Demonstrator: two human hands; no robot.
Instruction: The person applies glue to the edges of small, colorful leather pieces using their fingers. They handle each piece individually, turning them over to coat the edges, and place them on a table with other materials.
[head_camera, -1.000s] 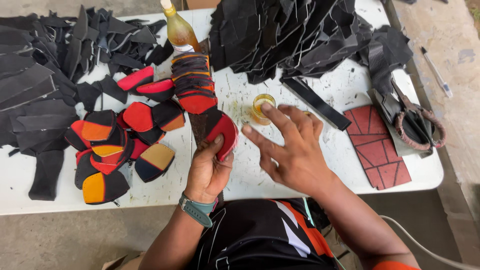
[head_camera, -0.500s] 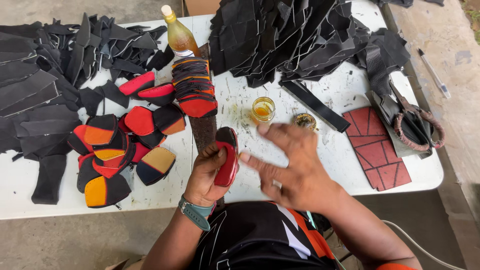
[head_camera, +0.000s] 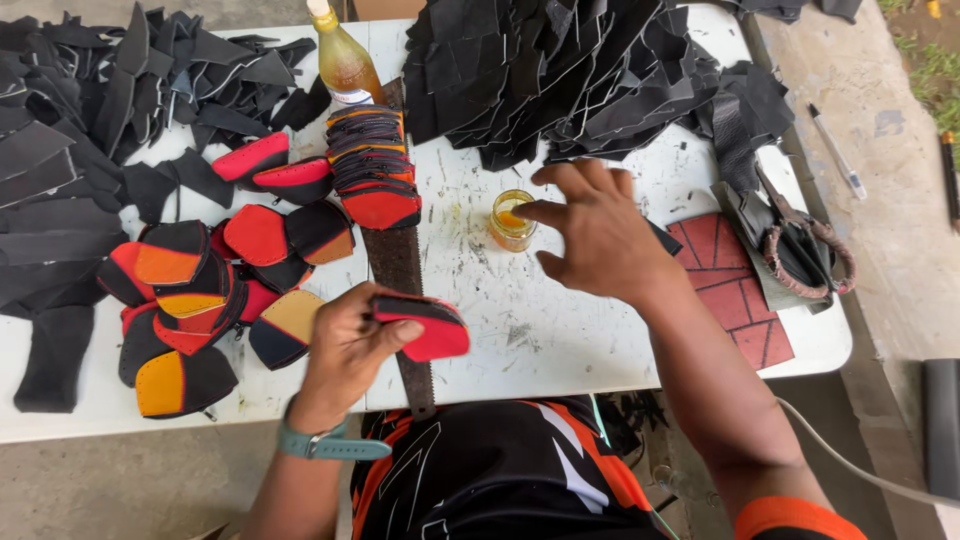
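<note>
**Dipping at the jar, red-and-black piece in hand**

Left hand: curled around a red-and-black piece, thumb on top, fingers under; piece held flat over the near edge of the desk, above a dark strap running front to back.

Right hand: spread, nothing gripped; forefinger stretched out to the rim of a small glass jar of amber liquid. Fingertip at or just inside the mouth; actual contact with liquid not discernible.

Judgement on technique:
- Take only a little on the fingertip; excess likely to drip on the desk between jar and piece.
- Keep the jar steady; small, light-looking, easily tipped by a sideways nudge.
- Keep the piece level and close to the jar, so the carry is short.
- Hold the piece by edges, leaving the top face free.

Look of the piece: rounded, tongue-shaped, red face with black border, seemingly several layers thick; soft, slightly bowed in the grip. Probably leather or similar; not certain.

Surroundings: stack of like pieces behind the strap, red and orange edges showing; loose red, orange and black pieces to the left; heaps of black offcuts at the back; bottle of amber liquid at the far edge; scissors on a red ruled sheet to the right. Desk surface white, scored and stained.
</note>
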